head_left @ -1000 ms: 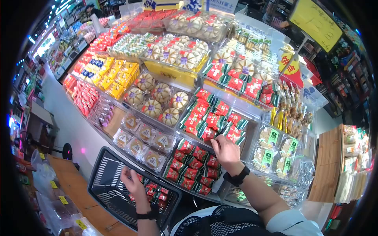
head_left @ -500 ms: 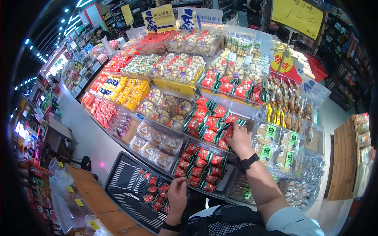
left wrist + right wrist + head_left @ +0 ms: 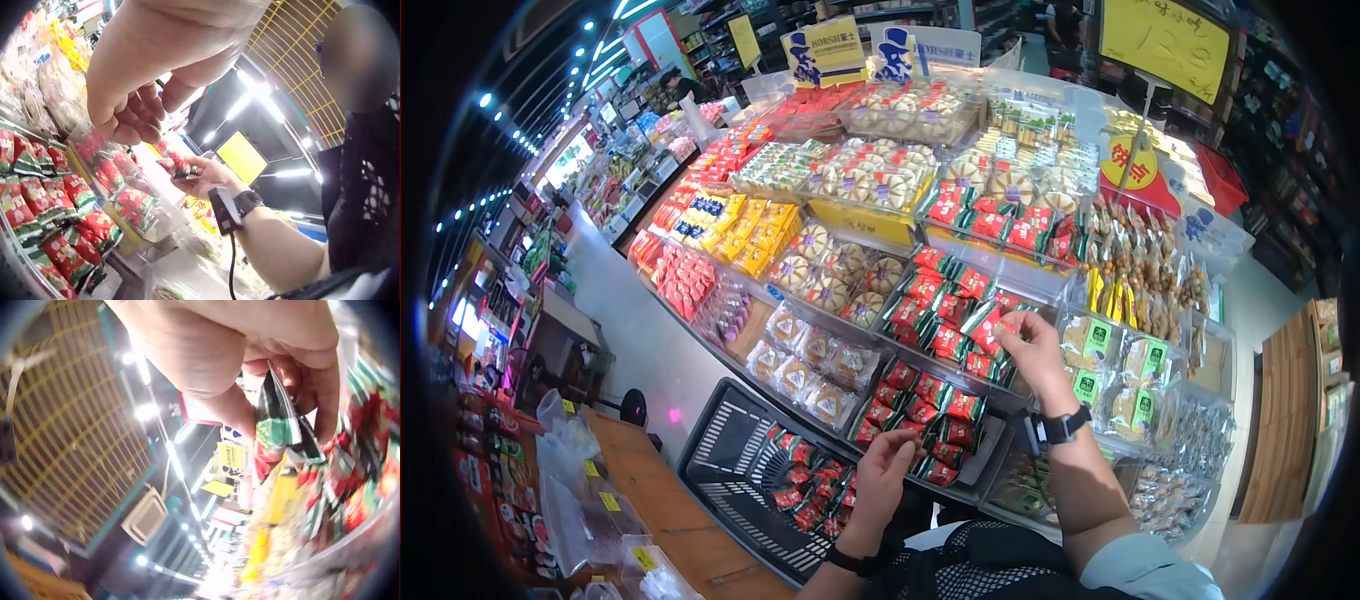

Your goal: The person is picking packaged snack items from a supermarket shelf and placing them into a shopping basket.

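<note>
In the head view the right hand (image 3: 1034,348) is over the upper bin of red and green packets, pinching a red packet (image 3: 987,330). The right wrist view shows thumb and fingers gripping the green end of that packet (image 3: 273,434). My left hand (image 3: 886,478) hovers by the lower bin of red packets (image 3: 920,411), near the basket's right side; its fingers bend loosely, and the left wrist view shows nothing between them (image 3: 140,115). Several red packets (image 3: 805,485) lie in the dark basket (image 3: 710,440).
Bins of round pastries (image 3: 830,270), clear-wrapped cakes (image 3: 815,365) and green-labelled bags (image 3: 1140,385) surround the red packets. A yellow sign (image 3: 1165,45) stands on a pole behind. At the left is a brown counter (image 3: 640,480); a wooden cabinet (image 3: 1280,420) stands at the right.
The right hand has moved from reaching among the upper-bin packets to holding one. My left hand has come away from above the basket, rightward to the lower bin. The head view has shifted.
</note>
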`<control>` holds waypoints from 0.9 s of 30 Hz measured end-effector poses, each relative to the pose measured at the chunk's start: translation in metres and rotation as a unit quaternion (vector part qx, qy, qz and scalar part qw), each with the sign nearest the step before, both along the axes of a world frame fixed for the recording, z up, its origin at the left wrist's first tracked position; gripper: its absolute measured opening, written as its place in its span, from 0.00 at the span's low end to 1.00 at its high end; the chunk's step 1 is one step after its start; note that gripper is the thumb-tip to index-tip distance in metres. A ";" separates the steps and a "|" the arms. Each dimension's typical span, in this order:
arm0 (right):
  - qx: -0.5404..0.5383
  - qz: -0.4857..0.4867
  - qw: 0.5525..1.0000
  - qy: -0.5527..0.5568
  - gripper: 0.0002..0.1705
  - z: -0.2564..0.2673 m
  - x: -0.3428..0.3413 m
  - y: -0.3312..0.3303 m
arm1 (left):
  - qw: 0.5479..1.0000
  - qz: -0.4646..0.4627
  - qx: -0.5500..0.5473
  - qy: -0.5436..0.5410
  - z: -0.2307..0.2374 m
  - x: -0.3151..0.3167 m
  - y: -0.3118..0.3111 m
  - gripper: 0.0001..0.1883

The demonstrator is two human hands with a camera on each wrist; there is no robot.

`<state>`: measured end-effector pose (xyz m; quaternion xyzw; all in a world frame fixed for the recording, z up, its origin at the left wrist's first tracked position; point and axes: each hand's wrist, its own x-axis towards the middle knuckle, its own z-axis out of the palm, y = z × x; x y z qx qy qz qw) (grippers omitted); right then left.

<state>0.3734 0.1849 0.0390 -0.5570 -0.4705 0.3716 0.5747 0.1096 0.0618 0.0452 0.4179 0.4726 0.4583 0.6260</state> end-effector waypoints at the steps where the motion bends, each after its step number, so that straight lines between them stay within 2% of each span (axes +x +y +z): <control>1: -0.043 0.076 0.985 0.151 0.08 0.017 -0.007 -0.012 | 1.000 0.004 -0.001 -0.001 0.002 0.005 0.003 0.13; 3: -0.152 0.163 0.904 0.366 0.09 0.039 -0.022 -0.033 | 0.995 -0.032 -0.026 -0.095 0.009 0.016 0.009 0.20; 4: -0.164 0.192 0.881 0.400 0.10 0.043 -0.033 -0.042 | 0.991 -0.053 -0.027 -0.117 0.008 0.018 0.012 0.26; 5: -0.177 0.219 0.856 0.433 0.11 0.042 -0.042 -0.051 | 0.992 -0.049 -0.028 -0.116 0.007 0.020 0.014 0.26; 7: -0.234 0.273 0.839 0.409 0.11 0.044 -0.057 -0.066 | 0.969 -0.030 -0.050 -0.241 0.001 0.024 0.018 0.27; 10: -0.251 0.286 0.885 0.267 0.12 0.031 -0.070 -0.075 | 0.959 -0.028 -0.092 -0.265 -0.002 0.018 0.023 0.27; 11: -0.252 0.286 0.885 0.268 0.12 0.025 -0.071 -0.077 | 0.951 -0.013 -0.119 -0.285 0.002 0.017 0.024 0.26; 12: -0.207 0.274 0.915 0.210 0.11 0.022 -0.073 -0.077 | 0.938 -0.015 -0.126 -0.324 -0.008 0.013 0.024 0.21; 14: -0.124 0.218 0.965 0.080 0.10 0.020 -0.076 -0.076 | 0.936 -0.021 -0.116 -0.332 0.005 0.010 0.024 0.22; 15: -0.126 0.219 0.964 0.080 0.10 0.020 -0.077 -0.074 | 0.934 -0.028 -0.105 -0.340 0.010 0.009 0.025 0.23; 17: -0.132 0.200 0.950 0.203 0.09 0.029 -0.075 -0.068 | 0.933 -0.009 -0.112 -0.343 0.013 0.007 0.026 0.24; 18: -0.169 0.224 0.924 0.258 0.09 0.038 -0.069 -0.065 | 0.931 0.007 -0.118 -0.345 0.013 0.006 0.025 0.25; 19: -0.171 0.226 0.924 0.256 0.09 0.042 -0.068 -0.063 | 0.930 0.010 -0.118 -0.347 0.011 0.004 0.025 0.25; 21: -0.205 0.220 0.827 0.476 0.09 0.044 -0.068 -0.060 | 0.925 0.001 -0.118 -0.361 0.008 -0.001 0.026 0.26; 23: -0.204 0.237 0.828 0.466 0.08 0.038 -0.070 -0.062 | 0.927 -0.002 -0.126 -0.354 0.011 -0.005 0.026 0.27; 25: -0.190 0.233 0.923 0.239 0.08 0.036 -0.079 -0.068 | 0.928 -0.010 -0.135 -0.347 0.009 -0.008 0.027 0.28; 27: -0.142 0.238 0.950 0.141 0.08 0.029 -0.092 -0.074 | 0.930 -0.027 -0.153 -0.333 0.001 -0.012 0.026 0.30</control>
